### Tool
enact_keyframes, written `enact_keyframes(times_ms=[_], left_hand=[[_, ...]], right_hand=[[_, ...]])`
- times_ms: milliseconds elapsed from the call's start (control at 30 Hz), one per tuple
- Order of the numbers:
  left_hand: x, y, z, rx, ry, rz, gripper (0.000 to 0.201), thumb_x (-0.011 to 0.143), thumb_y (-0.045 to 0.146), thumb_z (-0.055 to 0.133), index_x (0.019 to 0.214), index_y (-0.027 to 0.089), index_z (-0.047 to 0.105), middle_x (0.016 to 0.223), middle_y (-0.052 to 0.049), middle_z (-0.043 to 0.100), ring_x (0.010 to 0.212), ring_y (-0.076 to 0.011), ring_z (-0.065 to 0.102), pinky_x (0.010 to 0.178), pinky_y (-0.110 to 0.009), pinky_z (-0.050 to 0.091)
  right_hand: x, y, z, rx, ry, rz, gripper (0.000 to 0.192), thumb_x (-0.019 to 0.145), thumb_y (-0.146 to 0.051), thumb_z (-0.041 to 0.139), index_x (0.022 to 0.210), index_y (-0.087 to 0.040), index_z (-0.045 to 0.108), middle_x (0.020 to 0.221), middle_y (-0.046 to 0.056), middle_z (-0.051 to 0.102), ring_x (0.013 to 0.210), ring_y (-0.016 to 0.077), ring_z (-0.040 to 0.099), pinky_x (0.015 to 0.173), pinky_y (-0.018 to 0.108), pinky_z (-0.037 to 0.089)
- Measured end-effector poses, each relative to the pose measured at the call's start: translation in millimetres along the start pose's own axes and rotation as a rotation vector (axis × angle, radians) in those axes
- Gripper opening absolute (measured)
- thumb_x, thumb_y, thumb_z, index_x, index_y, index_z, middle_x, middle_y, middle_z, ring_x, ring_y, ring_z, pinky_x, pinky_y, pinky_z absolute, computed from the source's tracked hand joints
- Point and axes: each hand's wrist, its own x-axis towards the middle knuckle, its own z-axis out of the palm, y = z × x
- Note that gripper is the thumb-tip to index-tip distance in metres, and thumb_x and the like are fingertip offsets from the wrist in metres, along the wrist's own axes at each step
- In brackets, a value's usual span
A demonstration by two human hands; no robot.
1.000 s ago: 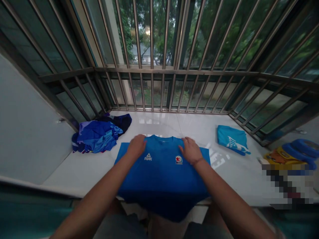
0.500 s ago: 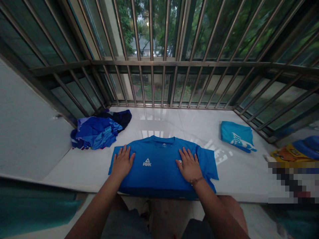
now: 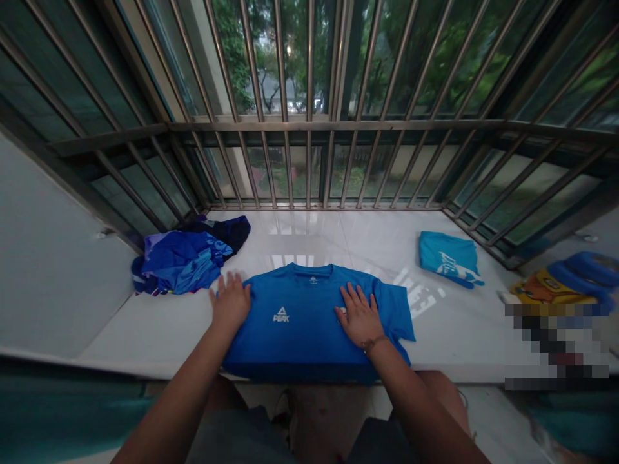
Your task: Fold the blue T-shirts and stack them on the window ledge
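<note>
A blue T-shirt (image 3: pixel 302 328) with a white chest logo lies spread face up on the white ledge (image 3: pixel 159 335), its hem over the front edge. My left hand (image 3: pixel 229 303) rests flat on the shirt's left sleeve, fingers apart. My right hand (image 3: pixel 358 316) presses flat on the shirt's right chest, fingers spread. Neither hand grips the cloth.
A heap of blue and dark garments (image 3: pixel 186 258) sits at the back left. A folded light-blue shirt (image 3: pixel 447 258) lies at the right. Metal window bars (image 3: pixel 309 129) close off the ledge's far sides. A yellow and blue item (image 3: pixel 561 283) is at the far right.
Both hands slid from the shirt's shoulders down onto its chest and flattened out. The left hand has since shifted outward onto the left sleeve.
</note>
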Motion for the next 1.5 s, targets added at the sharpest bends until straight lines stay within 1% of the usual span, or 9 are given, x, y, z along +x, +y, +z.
enact_keyframes(times_ms=[167,300,600,867,1067,1167,1267,1400,1500], left_hand=[[2.5,134.7,22.0,-0.14,-0.122,0.544,0.055,0.115,0.04,0.037,0.165,0.023,0.052,0.177,-0.008,0.044,0.165,-0.0272,0.038,0.136,-0.049,0.03],[2.1,192.4,55.3,-0.18,-0.206,0.651,0.064,0.113,0.053,0.042,0.17,0.026,0.045,0.18,-0.011,0.036,0.168,-0.0327,0.031,0.137,-0.062,0.021],[5.9,191.0,65.4,-0.146,-0.186,0.618,0.072,0.111,0.065,0.035,0.173,0.028,0.039,0.184,-0.006,0.027,0.171,-0.0306,0.025,0.139,-0.065,0.014],[0.1,189.8,63.3,-0.205,-0.095,0.635,0.067,0.111,0.051,0.043,0.173,0.026,0.038,0.184,-0.007,0.026,0.171,-0.0287,0.025,0.14,-0.062,0.015],[-2.9,189.1,57.4,-0.237,-0.138,0.716,0.055,0.113,0.041,0.04,0.166,0.027,0.049,0.178,-0.006,0.041,0.167,-0.025,0.035,0.139,-0.059,0.02],[0.2,191.0,58.1,-0.228,-0.184,0.685,0.056,0.113,0.045,0.041,0.164,0.025,0.053,0.177,-0.009,0.044,0.166,-0.0272,0.037,0.138,-0.062,0.021],[2.4,191.4,59.4,-0.234,-0.188,0.693,0.057,0.113,0.046,0.042,0.164,0.025,0.053,0.177,-0.009,0.043,0.166,-0.0274,0.037,0.138,-0.063,0.021],[2.8,190.7,60.6,-0.235,-0.179,0.691,0.056,0.113,0.046,0.043,0.164,0.026,0.053,0.177,-0.008,0.043,0.166,-0.0272,0.037,0.139,-0.062,0.021],[2.8,190.7,60.4,-0.23,-0.181,0.682,0.054,0.113,0.043,0.042,0.164,0.027,0.053,0.177,-0.006,0.044,0.166,-0.0261,0.037,0.139,-0.061,0.021]], right_hand=[[-2.7,-1.8,-9.1,-0.013,-0.007,-0.025,0.067,0.113,-0.053,0.04,0.174,-0.024,0.039,0.183,0.008,0.026,0.17,0.0347,0.022,0.135,0.066,0.015],[-10.5,31.7,-16.9,-0.073,0.118,0.042,0.066,0.115,-0.047,0.033,0.175,-0.021,0.037,0.183,0.009,0.026,0.171,0.035,0.017,0.136,0.065,0.015],[-32.0,122.6,-43.1,-0.147,0.079,0.658,0.074,0.112,-0.059,0.038,0.16,-0.005,0.052,0.166,0.029,0.048,0.152,0.0459,0.047,0.116,0.063,0.047],[-27.5,131.2,-58.2,0.109,0.077,0.666,0.032,0.103,-0.037,0.058,0.109,-0.011,0.075,0.107,0.023,0.077,0.104,0.0342,0.075,0.091,0.041,0.055],[-28.2,133.1,-66.2,0.294,0.187,0.75,0.048,0.106,-0.046,0.04,0.121,-0.012,0.069,0.103,0.018,0.08,0.09,0.0283,0.078,0.072,0.033,0.055],[-35.7,112.1,-67.1,0.382,0.337,0.653,0.049,0.104,-0.056,0.044,0.123,-0.016,0.066,0.093,0.012,0.08,0.078,0.0278,0.076,0.067,0.034,0.054],[-43.8,80.1,-67.1,0.369,0.439,0.31,0.042,0.106,-0.053,0.05,0.123,-0.019,0.067,0.104,0.013,0.081,0.089,0.0291,0.078,0.081,0.039,0.059],[-52.5,38.2,-69.8,0.272,0.19,-0.343,0.03,0.107,-0.032,0.055,0.131,-0.023,0.072,0.14,0.013,0.075,0.125,0.0273,0.073,0.108,0.043,0.057],[-61.4,25.6,-72.9,0.237,0.032,-0.512,0.033,0.108,-0.032,0.061,0.139,-0.026,0.07,0.141,0.009,0.075,0.122,0.0251,0.074,0.106,0.041,0.06]])
